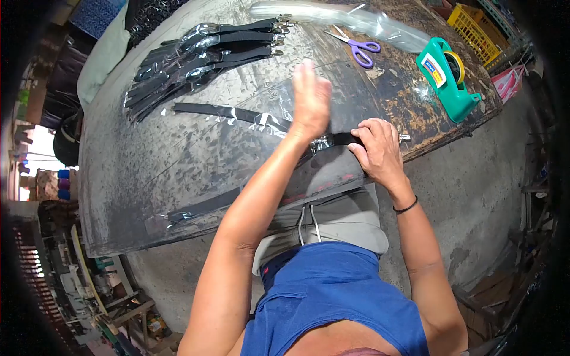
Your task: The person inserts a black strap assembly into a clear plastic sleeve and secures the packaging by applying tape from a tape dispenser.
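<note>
My left hand is raised over the table, fingers stretched out and holding nothing. Below and beside it a black strap, partly in clear plastic wrap, runs leftward across the tabletop. My right hand curls its fingers over another black strap near the table's front edge. A metal clip pokes out to the right of that hand, and shiny plastic film covers the strap on its left. How the straps meet under my left wrist is hidden.
Black straps with metal clips lie piled at the back left. Purple-handled scissors, clear plastic sleeves and a green tape dispenser are at the back right. One more strap lies along the table's front edge.
</note>
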Tool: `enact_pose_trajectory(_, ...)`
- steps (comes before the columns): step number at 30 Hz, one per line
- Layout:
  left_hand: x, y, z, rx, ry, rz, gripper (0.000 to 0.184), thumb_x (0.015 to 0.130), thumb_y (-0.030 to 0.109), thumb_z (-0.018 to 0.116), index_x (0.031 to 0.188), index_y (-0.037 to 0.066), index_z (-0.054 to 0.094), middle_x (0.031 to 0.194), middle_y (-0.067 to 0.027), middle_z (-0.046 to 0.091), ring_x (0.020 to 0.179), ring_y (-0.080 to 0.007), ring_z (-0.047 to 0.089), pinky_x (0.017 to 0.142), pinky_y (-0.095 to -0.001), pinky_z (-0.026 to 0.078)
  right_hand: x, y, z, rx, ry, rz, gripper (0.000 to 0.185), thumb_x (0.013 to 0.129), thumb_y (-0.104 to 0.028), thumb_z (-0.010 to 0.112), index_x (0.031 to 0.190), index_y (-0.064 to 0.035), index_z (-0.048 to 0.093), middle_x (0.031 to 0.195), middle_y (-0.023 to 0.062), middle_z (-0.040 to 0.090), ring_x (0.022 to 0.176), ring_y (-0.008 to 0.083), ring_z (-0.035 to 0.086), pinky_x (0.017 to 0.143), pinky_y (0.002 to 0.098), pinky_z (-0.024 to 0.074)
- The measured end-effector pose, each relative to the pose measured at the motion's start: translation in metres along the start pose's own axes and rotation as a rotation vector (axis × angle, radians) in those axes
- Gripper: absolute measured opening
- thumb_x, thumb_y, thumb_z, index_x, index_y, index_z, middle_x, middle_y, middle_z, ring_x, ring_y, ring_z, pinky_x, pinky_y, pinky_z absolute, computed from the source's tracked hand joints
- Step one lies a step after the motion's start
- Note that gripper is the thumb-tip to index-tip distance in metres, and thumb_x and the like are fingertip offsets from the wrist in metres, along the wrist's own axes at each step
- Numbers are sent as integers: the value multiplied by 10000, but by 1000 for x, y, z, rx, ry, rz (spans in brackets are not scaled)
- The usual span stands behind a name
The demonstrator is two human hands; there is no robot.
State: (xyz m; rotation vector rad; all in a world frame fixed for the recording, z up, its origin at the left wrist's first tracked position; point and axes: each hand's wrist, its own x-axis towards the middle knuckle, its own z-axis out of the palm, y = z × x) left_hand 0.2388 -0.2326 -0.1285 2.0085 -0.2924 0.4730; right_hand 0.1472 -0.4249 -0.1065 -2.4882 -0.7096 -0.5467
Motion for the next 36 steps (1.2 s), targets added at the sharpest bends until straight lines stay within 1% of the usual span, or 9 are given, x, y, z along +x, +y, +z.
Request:
enact_pose_trajectory(8,34,83,-59,279,265,351,821,1002,608,409,1554,21,245,1559,-314,218,1445,-483,226,1188,-538,181,-1,0,1,-2,5,-7,276,776,-208,769,991,-82,651,1060,75,575,1102,294,530,1008,450,382)
enact_pose_trajectory(10,2,48,-16,637,150,414,771,994,565,460,1547,56,288,1546,-291,274,1439,-493,233,1181,-564,187,-2,0,2,-7,-10,7,263,787,-217,758,981,-79,646,1063,77,576,1105,296,531,1011,452,379)
enact_pose_trajectory(12,-28,38,0,581,-344,10,743,977,537,494,1537,79,326,1532,-270,326,1437,-487,257,1176,-578,190,-7,-1,3,-13,-8,-8,258,791,-218,754,979,-80,644,1063,78,577,1105,297,532,1012,452,380)
enact_pose_trajectory(16,-26,10,3,653,-170,336,693,1009,523,463,1503,45,377,1476,-266,399,1408,-442,333,1176,-536,222,-4,2,3,-31,18,-22,248,800,-221,745,979,-83,642,1057,77,580,1101,298,535,1015,452,381)
enact_pose_trajectory(18,-6,-11,-6,-28,96,106,640,1042,488,434,1462,5,417,1446,-244,441,1360,-378,414,1165,-469,276,-2,3,2,-5,23,-21,244,803,-215,742,984,-85,642,1049,75,586,1098,299,538,1014,451,383)
enact_pose_trajectory(20,1,4,-50,-88,287,129,584,1064,443,421,1399,-32,482,1406,-222,494,1333,-338,453,1142,-416,321,-6,2,3,9,57,-42,238,810,-213,738,991,-89,646,1045,74,591,1096,296,540,1015,447,384)
enact_pose_trajectory(26,-67,52,-115,239,75,194,432,963,273,637,1292,-4,601,1386,-216,540,1299,-329,516,1088,-406,405,-10,3,6,-79,39,-48,374,840,-284,727,1133,-81,615,1129,80,584,1177,304,511,1064,525,338)
enact_pose_trajectory(30,-105,60,-91,393,-202,207,760,892,372,712,1469,-13,401,1500,-248,404,1421,-407,361,1171,-454,301,-28,9,-6,-285,-19,19,574,872,-433,687,1296,-66,565,1320,109,527,1357,328,396,1123,653,216)
enact_pose_trajectory(36,-108,65,-59,688,-454,165,1001,846,625,653,1530,-12,293,1597,-229,275,1508,-382,196,1209,-525,176,-54,36,-37,-159,-260,83,769,849,-608,647,1439,-138,498,1499,124,436,1443,356,305,1154,652,162)
